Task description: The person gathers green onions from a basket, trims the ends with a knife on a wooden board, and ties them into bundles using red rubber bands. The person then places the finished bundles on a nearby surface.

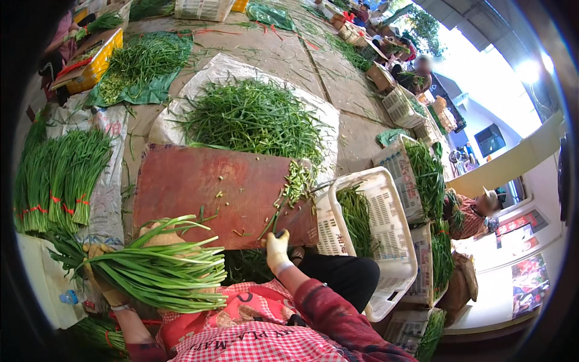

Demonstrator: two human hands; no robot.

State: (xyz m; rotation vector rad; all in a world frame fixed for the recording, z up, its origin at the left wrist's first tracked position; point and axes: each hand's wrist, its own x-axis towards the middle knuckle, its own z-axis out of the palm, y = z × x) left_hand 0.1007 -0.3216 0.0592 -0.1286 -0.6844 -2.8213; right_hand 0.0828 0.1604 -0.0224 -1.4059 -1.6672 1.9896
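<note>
My left hand [102, 271], in a tan glove, is closed around a loose bunch of garlic chives [167, 271] at the lower left, the pale stem ends pointing right. Near the front edge of a red board [194, 181], my right hand [277, 251], in a pale glove, grips a small dark handle [281, 234]; what tool it belongs to cannot be told. Cut stem ends [296, 183] lie heaped at the board's right side, and a few bits are scattered over it.
Behind the board, loose green leaves [253, 117] cover a white sack [221, 65]. Tied chive bundles [63, 181] lie at the left. A white plastic crate [389, 217] holding greens stands at the right, before several filled crates [400, 174]. A person [475, 212] is farther right.
</note>
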